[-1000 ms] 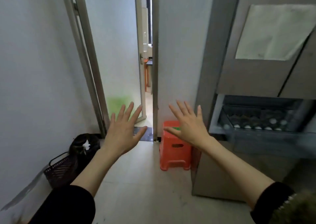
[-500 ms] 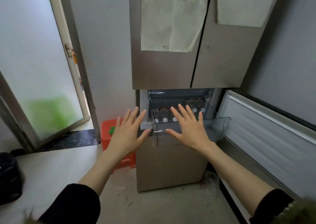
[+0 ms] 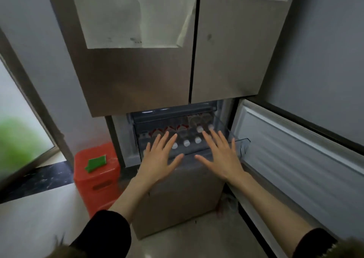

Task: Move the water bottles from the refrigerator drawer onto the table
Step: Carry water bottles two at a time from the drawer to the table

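Observation:
Several water bottles (image 3: 186, 143) with white caps and red labels stand packed in the clear refrigerator drawer (image 3: 241, 146), which is pulled out below the two upper doors. My left hand (image 3: 159, 158) hovers with fingers spread over the drawer's front left, empty. Over the front right, my right hand (image 3: 220, 155) is spread the same way and holds nothing. Both hands cover part of the front row of bottles. No table is in view.
The lower refrigerator door (image 3: 295, 155) stands swung open on the right. A red plastic stool (image 3: 96, 177) with a green scrap on top stands left of the refrigerator. A frosted glass door (image 3: 17, 131) is at far left. Papers hang on the upper doors (image 3: 137, 74).
My view has swung from the doorway to the refrigerator and moved closer. Both spread hands now hang over the open drawer and its bottles.

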Demonstrator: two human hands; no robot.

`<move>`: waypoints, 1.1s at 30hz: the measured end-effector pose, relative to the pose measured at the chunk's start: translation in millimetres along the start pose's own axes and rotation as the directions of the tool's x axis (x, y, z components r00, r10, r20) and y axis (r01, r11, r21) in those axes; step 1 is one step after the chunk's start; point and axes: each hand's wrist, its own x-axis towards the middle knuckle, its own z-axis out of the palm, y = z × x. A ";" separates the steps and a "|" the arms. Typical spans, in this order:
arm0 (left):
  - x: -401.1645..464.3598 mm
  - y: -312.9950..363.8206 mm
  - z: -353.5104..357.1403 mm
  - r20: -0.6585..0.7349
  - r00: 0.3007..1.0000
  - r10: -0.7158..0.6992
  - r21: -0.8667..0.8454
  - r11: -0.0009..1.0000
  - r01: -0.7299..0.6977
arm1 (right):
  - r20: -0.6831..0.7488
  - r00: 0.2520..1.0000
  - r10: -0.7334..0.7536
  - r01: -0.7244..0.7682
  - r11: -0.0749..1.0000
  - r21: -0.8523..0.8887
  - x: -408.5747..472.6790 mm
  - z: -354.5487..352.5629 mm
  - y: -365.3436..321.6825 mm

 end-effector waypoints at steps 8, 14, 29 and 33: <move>105.8 -10.3 31.2 0.067 0.998 0.020 -0.062 0.998 -0.016 | 0.055 0.997 0.060 -0.062 0.997 0.039 78.5 26.4 47.8; 161.9 -11.9 82.2 0.159 0.987 -0.013 -0.208 0.977 0.046 | 0.116 0.991 0.061 -0.081 0.982 0.172 128.9 43.8 85.8; 257.9 20.1 149.3 0.618 0.595 -0.514 -0.773 -0.256 0.581 | 0.649 0.695 0.311 -0.708 0.134 0.694 251.6 109.4 140.8; 276.5 29.8 158.6 0.626 0.595 -0.505 -0.779 -0.367 0.509 | 0.668 0.665 0.335 -0.726 0.079 0.683 263.3 114.6 140.0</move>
